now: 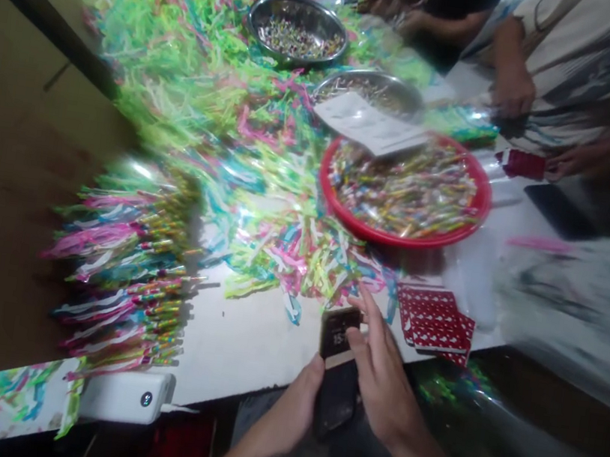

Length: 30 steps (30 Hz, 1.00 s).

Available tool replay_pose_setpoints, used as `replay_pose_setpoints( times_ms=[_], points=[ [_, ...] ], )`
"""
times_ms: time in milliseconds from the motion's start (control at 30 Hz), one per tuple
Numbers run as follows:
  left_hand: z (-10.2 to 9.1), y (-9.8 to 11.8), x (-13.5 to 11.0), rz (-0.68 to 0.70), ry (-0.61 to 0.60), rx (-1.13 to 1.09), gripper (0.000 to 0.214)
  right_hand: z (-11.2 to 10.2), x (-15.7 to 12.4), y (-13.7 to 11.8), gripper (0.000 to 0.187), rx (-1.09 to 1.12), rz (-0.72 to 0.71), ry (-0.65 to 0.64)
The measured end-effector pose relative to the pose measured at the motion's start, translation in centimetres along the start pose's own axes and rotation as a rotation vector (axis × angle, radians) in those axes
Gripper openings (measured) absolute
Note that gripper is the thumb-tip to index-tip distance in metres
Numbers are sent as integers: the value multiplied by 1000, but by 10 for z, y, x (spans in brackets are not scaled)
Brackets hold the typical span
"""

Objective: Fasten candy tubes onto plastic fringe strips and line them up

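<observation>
My left hand grips a dark mobile phone by its left side, just beyond the table's front edge. The lit upper part of its screen shows a clock. My right hand is at the phone's right side, fingers stretched out and apart; one fingertip is at the screen and others reach past its top corner. Just beyond the phone lies a pile of multicoloured plastic strips. To the right sit red patterned cards, stacked loosely.
A red basin of small colourful sticks and two metal bowls stand behind. At left are a cardboard box, tasselled sticks and a white power bank with a cable. Other people's hands work at the right.
</observation>
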<state>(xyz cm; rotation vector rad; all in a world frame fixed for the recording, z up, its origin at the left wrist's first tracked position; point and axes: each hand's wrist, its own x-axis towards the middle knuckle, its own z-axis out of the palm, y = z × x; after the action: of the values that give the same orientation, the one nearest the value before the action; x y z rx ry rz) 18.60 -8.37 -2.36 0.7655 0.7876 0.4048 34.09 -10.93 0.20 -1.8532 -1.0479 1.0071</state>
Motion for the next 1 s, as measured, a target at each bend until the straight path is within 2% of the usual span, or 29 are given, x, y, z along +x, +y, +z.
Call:
replay_pose_setpoints(
  times_ms=[100,200,267,467,667,867,1000],
  points=[
    [1,-4,12,-81,55,-297,83,-6,-2,13,72,323,172,-120],
    [-1,-2,20,-72,157,-390,83,-3,-4,32,83,503,168,-255],
    [-3,-1,23,-60,205,-383,80,1,-4,39,87,560,176,-279],
    [-5,-8,26,49,238,-217,65,2,-1,34,55,580,265,-140],
    [-13,-10,23,14,231,-164,65,5,-4,28,66,574,137,-174],
    [-13,-3,17,36,167,-81,63,8,-1,25,54,531,111,-126],
    [-15,-5,17,14,183,-147,67,7,-3,26,61,524,88,-180]
  ],
)
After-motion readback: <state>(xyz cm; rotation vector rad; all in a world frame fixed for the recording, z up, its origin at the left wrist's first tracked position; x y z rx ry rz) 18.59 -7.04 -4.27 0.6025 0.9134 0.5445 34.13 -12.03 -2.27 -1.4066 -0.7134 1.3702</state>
